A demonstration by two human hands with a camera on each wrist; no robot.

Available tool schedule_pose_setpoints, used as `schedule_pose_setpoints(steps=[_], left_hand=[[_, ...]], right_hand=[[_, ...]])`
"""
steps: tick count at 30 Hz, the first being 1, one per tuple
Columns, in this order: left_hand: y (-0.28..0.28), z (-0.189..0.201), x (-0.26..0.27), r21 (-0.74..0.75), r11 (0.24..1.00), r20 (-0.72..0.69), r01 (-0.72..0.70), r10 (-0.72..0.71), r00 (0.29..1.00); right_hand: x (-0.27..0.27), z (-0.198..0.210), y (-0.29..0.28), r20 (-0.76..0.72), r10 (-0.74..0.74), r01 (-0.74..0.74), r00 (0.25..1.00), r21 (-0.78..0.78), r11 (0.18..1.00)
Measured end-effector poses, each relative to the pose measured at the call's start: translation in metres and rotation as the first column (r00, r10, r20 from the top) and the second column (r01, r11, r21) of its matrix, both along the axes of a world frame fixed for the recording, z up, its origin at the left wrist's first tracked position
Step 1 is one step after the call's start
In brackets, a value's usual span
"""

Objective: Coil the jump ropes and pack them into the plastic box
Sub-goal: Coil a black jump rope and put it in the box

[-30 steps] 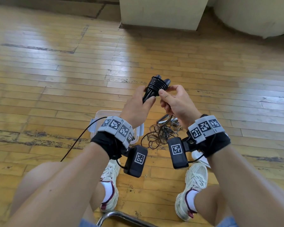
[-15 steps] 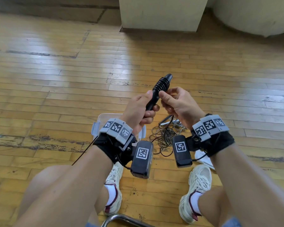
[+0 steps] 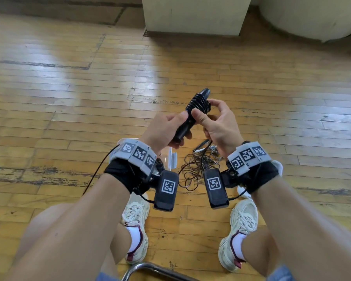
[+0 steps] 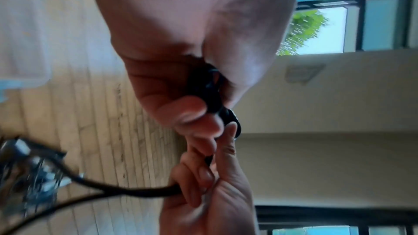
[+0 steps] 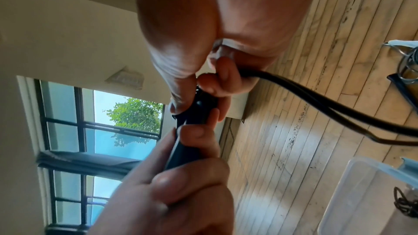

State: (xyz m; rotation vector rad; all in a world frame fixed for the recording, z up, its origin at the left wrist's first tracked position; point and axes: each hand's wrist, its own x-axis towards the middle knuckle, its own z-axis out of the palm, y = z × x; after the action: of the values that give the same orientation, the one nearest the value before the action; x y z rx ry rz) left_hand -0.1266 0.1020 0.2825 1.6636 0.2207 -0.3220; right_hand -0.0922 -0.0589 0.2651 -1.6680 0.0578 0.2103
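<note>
Winding cord onto the handles point(image 3: 187, 118) right now: your left hand point(image 3: 164, 128) has its grip wrapped round the lower part of the black handles, thumb up along the side; your right hand point(image 3: 219, 122) is curled at the coil point(image 3: 198, 103) near the top, with the cord point(image 5: 305, 88) running out under its fingers per the right wrist view. Both held up in front of you, well above the floor point(image 3: 69, 98).

Handling, my read: handles stiff, light, smooth plastic, so keep the hold there, low, clear of the wraps. Cord is thin, limp but springy; looks like it'll unwind if tension drops. Pinch the free tail close to the last turn, not far down the loose run.

Rest of the ropes point(image 3: 199, 167) sit in a loose tangle on the floor between your wrists, probably snag-prone, so lift by a handle, not a loop. Plastic box point(image 5: 361, 194) on the floor just left of the tangle, lid off, something dark and coiled already inside at one end. Box looks light; it may slide when you drop the bundle in.
</note>
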Motion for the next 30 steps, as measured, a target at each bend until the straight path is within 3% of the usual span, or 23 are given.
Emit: schedule_pose_setpoints(steps=[2, 5, 6, 8, 12, 20, 30], left_hand=[[-0.001, -0.002, -0.001, 0.311, 0.950, 0.170, 0.022, -0.078, 0.982], [-0.006, -0.011, -0.007, 0.730, 0.684, 0.264, -0.012, -0.265, 0.927], [-0.008, -0.013, -0.008, 0.797, 0.602, 0.277, -0.054, -0.285, 0.918], [-0.009, -0.016, -0.009, 0.835, 0.530, 0.347, -0.150, -0.293, 0.891], [-0.011, -0.019, -0.011, 0.778, 0.581, 0.463, -0.239, -0.274, 0.843], [-0.007, -0.025, -0.006, 0.719, 0.680, 0.410, -0.141, -0.252, 0.877], [-0.014, -0.022, -0.008, 0.736, 0.666, 0.377, -0.124, -0.249, 0.892]], right_hand=[[0.001, -0.008, 0.000, 0.028, -0.046, 0.048, 0.999, -0.079, 0.996], [-0.003, -0.010, 0.004, 0.049, -0.090, 0.098, 0.995, -0.197, 0.976], [-0.004, -0.013, 0.005, 0.057, -0.099, 0.109, 0.994, -0.238, 0.965], [-0.005, -0.014, 0.010, 0.079, -0.101, 0.119, 0.992, -0.273, 0.955], [-0.003, -0.011, 0.013, 0.079, -0.076, 0.093, 0.994, -0.235, 0.968], [-0.004, -0.014, 0.010, 0.024, -0.006, 0.010, 1.000, -0.165, 0.986], [-0.002, -0.014, 0.007, 0.024, -0.071, 0.074, 0.997, -0.186, 0.980]])
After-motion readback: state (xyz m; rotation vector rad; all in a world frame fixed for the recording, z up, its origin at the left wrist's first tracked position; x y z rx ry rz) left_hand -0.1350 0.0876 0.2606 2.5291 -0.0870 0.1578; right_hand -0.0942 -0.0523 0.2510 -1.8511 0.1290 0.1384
